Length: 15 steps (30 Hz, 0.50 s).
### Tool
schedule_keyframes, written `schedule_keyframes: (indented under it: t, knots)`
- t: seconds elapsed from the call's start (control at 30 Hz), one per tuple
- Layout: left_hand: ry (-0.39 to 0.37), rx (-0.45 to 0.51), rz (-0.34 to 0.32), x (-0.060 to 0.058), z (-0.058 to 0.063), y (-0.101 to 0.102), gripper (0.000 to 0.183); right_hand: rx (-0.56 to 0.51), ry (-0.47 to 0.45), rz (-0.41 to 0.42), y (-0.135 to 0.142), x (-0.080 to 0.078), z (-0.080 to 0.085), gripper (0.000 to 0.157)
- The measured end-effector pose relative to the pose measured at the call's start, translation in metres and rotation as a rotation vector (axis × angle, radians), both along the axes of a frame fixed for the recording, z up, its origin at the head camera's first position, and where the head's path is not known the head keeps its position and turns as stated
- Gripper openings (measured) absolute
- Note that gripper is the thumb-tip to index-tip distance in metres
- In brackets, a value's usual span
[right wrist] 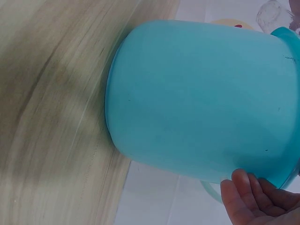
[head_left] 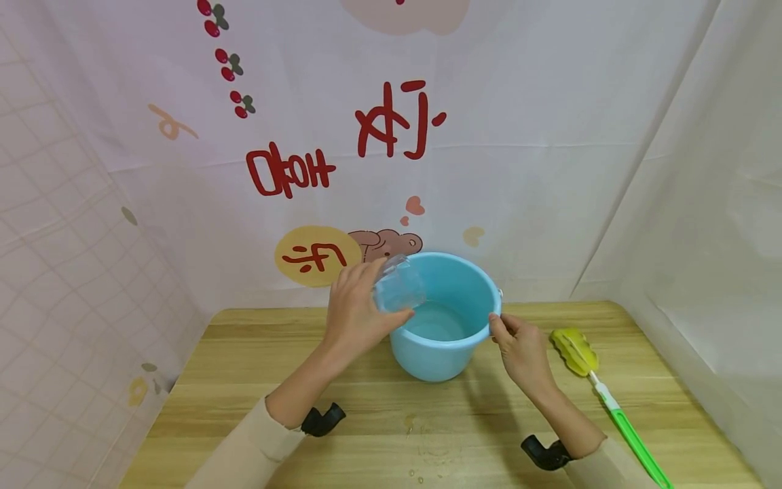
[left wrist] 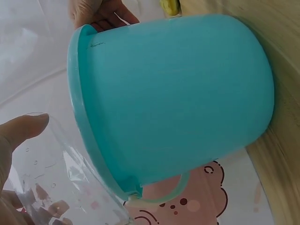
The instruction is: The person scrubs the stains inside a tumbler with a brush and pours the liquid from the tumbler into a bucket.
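Observation:
A light blue plastic bucket [head_left: 430,363] stands upright on the wooden table, with what looks like shallow clear liquid [head_left: 436,321] at its bottom. Over its left rim, my left hand [head_left: 356,309] holds a clear plastic cup [head_left: 400,286], tilted toward the bucket's opening. Thumb and fingers wrap the cup from opposite sides, and droplets cling to its wall [left wrist: 70,173] in the left wrist view. My right hand [head_left: 524,354] grips the bucket's right rim, thumb on top and fingers beneath, against the outer wall. The bucket's handle [left wrist: 176,191] hangs down on the far side.
A brush with a yellow-green sponge head [head_left: 574,350] and a green handle [head_left: 638,445] lies on the table [head_left: 256,387] at the right. Small wet spots [head_left: 411,428] mark the wood in front of the bucket. A printed white cloth [head_left: 525,190] hangs behind.

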<state>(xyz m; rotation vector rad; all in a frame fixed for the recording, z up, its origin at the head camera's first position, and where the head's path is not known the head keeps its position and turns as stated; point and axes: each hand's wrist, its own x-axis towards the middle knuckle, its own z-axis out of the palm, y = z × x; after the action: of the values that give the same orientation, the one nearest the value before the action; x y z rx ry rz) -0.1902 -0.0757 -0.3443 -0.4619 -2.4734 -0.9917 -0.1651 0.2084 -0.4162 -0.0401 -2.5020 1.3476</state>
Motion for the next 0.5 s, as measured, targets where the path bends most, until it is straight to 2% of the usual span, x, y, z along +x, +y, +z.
schedule_keyframes:
  t: [0.27, 0.5]
  knots:
    - [-0.052, 0.080, 0.019, 0.009, -0.003, -0.009, 0.090, 0.000, -0.002, 0.006, 0.000, 0.001, 0.000, 0.048]
    - [-0.110, 0.184, 0.055, 0.015, -0.011, -0.018, 0.091, 0.011, 0.002, -0.002, 0.000, 0.000, -0.001, 0.046]
